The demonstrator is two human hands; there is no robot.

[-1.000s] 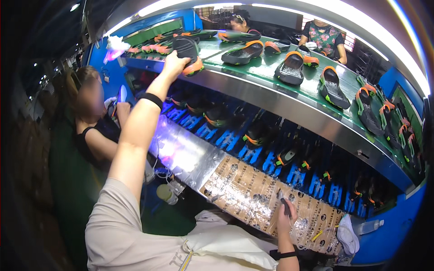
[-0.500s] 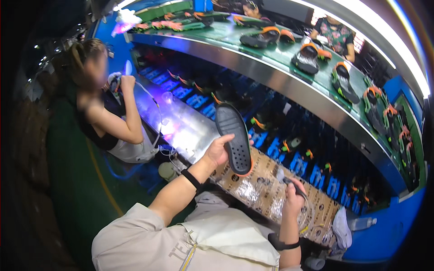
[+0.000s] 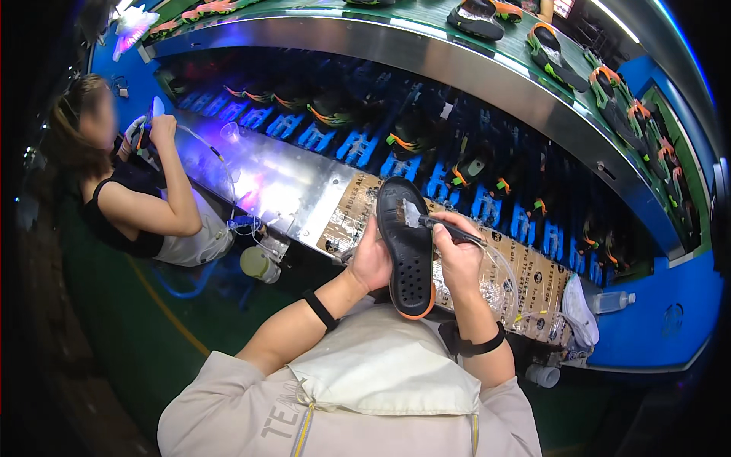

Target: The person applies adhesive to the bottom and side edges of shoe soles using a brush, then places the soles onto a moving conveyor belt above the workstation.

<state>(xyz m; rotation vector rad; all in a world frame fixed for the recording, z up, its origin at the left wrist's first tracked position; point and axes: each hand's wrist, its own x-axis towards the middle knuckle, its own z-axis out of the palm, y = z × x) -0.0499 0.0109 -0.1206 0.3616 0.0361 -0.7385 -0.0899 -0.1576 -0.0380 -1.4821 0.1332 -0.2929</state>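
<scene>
A black shoe sole (image 3: 412, 263) with an orange lower edge and round holes at its near end is upright before me. My left hand (image 3: 371, 257) grips its left side, fingers partly hidden behind it. In my right hand (image 3: 461, 263) is a black-handled glue brush (image 3: 412, 212), its whitish tip pressed on the upper part of the sole. A shiny wet patch shows around the tip. From the handle a thin clear tube (image 3: 506, 266) runs down to the right.
Beneath my hands is a bench covered in printed brown cardboard (image 3: 525, 286). Shoes stand on a rack of blue holders (image 3: 358, 147) behind it, and more lie on the green conveyor (image 3: 426, 17) above. A co-worker (image 3: 137, 190) sits at left. A clear bottle (image 3: 611, 302) lies at right.
The brush has come from the right onto the sole. My left hand has brought the sole lower and closer to me. The view has shifted, so the co-worker appears farther left.
</scene>
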